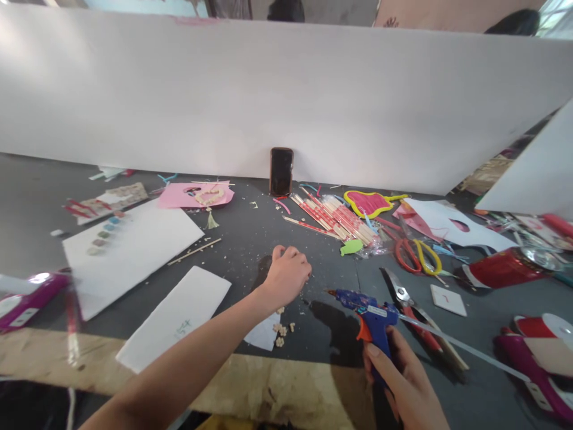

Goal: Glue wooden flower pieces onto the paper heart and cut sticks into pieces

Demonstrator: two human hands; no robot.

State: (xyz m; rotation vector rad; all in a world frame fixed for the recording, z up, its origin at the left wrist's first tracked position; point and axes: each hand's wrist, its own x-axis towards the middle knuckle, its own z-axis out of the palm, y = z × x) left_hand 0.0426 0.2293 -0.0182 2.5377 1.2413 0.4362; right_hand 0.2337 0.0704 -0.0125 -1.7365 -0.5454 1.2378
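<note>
My right hand (403, 376) is wrapped round the handle of a blue glue gun (369, 310) with an orange trigger and a long glue stick out of its back. The gun's nozzle points left, toward my left hand (289, 275). That hand is low over the dark table with its fingers curled down; whatever they hold, if anything, is hidden. Just below the left wrist lie small flower-shaped wooden pieces (280, 334) beside a white paper scrap (263, 332).
A phone (282, 171) leans on the white panel (224, 101). Patterned sticks (333, 218), scissors (416, 257), pruning shears (414, 310) and a red can (510, 267) lie to the right. White boards (134, 251) and a beaded loop (209, 196) are at left.
</note>
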